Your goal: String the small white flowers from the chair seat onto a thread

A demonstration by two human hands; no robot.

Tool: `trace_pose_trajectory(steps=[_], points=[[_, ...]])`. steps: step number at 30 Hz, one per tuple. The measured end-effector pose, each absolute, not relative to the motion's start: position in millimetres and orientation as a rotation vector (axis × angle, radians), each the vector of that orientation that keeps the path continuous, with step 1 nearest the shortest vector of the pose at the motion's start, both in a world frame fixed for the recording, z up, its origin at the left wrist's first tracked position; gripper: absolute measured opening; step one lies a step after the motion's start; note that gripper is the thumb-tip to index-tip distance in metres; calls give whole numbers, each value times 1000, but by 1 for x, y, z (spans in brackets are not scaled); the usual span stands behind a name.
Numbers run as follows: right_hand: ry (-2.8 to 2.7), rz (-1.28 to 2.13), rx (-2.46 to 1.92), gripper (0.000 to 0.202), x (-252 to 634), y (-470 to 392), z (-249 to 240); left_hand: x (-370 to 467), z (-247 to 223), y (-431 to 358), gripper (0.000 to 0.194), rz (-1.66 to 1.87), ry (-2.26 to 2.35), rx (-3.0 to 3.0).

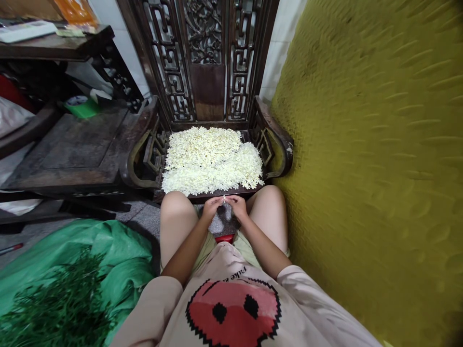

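Many small white flowers (206, 159) cover the seat of a dark carved wooden chair (210, 91). Between my knees, just in front of the seat's edge, my left hand (212, 207) and my right hand (237, 206) meet at the fingertips. Both hands pinch one tiny white flower (224, 198) from its two sides. The finer detail of the flower is too small to make out.
At the left are a dark wooden seat (68, 149) with a green tape roll (82, 107) and a small table (72, 46). A green sack (123, 250) with leafy greens (65, 299) lies lower left. A yellow textured surface (369, 159) rises at the right.
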State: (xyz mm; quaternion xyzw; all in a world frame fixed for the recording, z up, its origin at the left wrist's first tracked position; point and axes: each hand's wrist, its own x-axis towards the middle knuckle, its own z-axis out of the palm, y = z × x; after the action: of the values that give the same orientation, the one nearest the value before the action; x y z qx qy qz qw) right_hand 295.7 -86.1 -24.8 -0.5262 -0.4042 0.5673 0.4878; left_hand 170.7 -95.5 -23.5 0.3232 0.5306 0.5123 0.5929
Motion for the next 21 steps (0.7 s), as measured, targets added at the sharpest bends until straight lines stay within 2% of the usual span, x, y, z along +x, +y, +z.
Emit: trace_pose_trajectory(steps=[7, 21], points=[[-989, 1370, -1297, 24, 296, -87, -21, 166, -29, -95, 35, 1054, 1261, 633], [-1093, 1337, -1303, 23, 295, -87, -20, 165, -29, -93, 31, 999, 1285, 564]])
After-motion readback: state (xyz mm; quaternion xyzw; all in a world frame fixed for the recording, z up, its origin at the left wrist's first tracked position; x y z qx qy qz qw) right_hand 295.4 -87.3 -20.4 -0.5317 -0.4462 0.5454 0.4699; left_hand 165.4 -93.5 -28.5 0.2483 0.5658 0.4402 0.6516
